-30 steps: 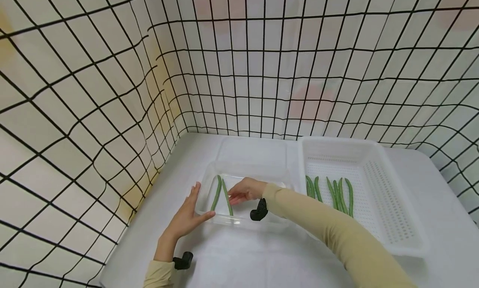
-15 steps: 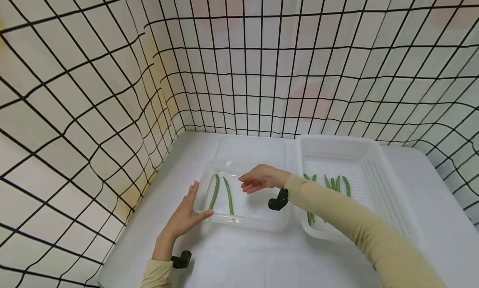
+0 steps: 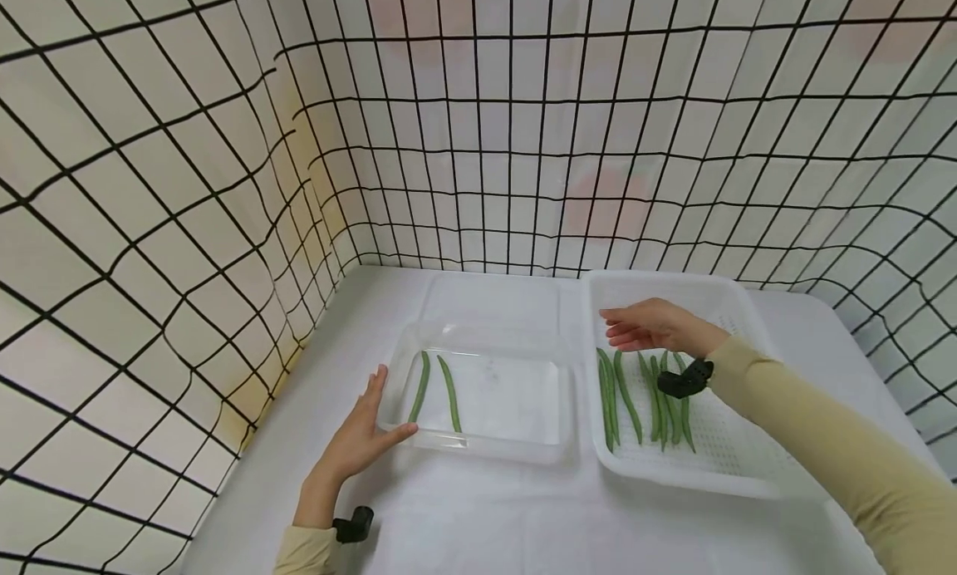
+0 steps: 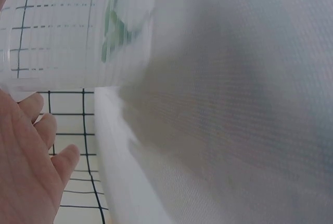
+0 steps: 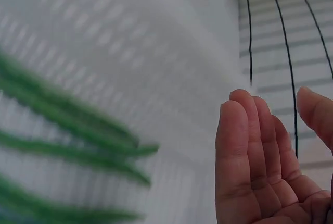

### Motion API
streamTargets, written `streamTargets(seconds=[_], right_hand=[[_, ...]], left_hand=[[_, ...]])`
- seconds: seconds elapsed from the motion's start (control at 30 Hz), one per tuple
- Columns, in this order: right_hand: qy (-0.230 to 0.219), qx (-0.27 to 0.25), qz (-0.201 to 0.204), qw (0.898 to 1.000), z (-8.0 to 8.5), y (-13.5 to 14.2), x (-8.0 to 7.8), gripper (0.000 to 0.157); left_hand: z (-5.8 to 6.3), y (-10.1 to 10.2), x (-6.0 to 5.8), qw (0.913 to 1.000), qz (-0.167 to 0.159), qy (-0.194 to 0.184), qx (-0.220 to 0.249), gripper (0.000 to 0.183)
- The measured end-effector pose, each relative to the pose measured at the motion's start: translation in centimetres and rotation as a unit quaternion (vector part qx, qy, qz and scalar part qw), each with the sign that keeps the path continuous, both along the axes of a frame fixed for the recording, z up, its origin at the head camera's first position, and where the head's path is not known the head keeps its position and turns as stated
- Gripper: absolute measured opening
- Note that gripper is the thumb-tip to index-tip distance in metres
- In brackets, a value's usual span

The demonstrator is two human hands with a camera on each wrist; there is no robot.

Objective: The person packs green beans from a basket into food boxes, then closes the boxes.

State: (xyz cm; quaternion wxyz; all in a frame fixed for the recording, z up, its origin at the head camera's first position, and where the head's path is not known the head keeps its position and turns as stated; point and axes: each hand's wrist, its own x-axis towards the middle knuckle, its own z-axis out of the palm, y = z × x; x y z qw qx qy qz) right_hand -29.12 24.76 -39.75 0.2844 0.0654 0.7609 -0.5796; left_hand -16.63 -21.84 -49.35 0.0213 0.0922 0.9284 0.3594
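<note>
My left hand (image 3: pixel 357 438) rests with spread fingers against the left end of a clear plastic container (image 3: pixel 508 452). Two green beans (image 3: pixel 451 394) lie apart on that container's floor, toward its left side. To the right, my right hand (image 3: pixel 658 324) is over a white perforated basket (image 3: pixel 718 479), its fingers nearly straight and holding nothing. Several green beans (image 3: pixel 607 400) lie side by side in the basket, below and nearer than the hand. In the right wrist view the thumb stands apart from the fingers (image 5: pixel 234 156), with blurred green beans (image 5: pixel 62 109) to the left.
A black wire grid (image 3: pixel 463 151) rises behind and on both sides of the table (image 3: pixel 478 517), which has a white cover. The clear container and the basket stand side by side with a narrow gap. A black camera (image 3: pixel 353 525) sits on the left wrist, another (image 3: pixel 685 379) on the right.
My right hand has left the clear container, where it was beside the second bean, and moved right to over the basket. The left hand has stayed at the container's left end.
</note>
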Motion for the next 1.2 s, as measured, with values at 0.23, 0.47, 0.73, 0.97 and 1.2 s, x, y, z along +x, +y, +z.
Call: streamTargets(seconds=[0.23,0.47,0.73,0.97,1.2], right_hand=[[-0.037,0.045,-0.031,0.998,-2.6,6.8,1.5,0.051],[-0.076,0.069,-0.033,0.994,-5.4,10.6,3.1,0.041],[-0.069,0.146,0.027,0.987,-6.9,10.5,4.6,0.042],[-0.066,0.149,0.008,0.987,-8.0,9.9,5.0,0.026],[-0.061,0.149,0.002,0.987,-8.4,9.7,5.0,0.026]], left_hand=[[0.0,-0.2,0.1,1.0,0.003,-0.004,-0.001,0.106],[0.0,-0.3,0.1,1.0,0.004,-0.002,-0.007,0.107],[0.1,-0.2,0.0,1.0,-0.001,0.0,-0.005,0.107],[0.1,0.0,0.0,1.0,0.002,-0.002,-0.005,0.106],[0.0,0.0,0.0,1.0,0.005,-0.002,-0.006,0.106]])
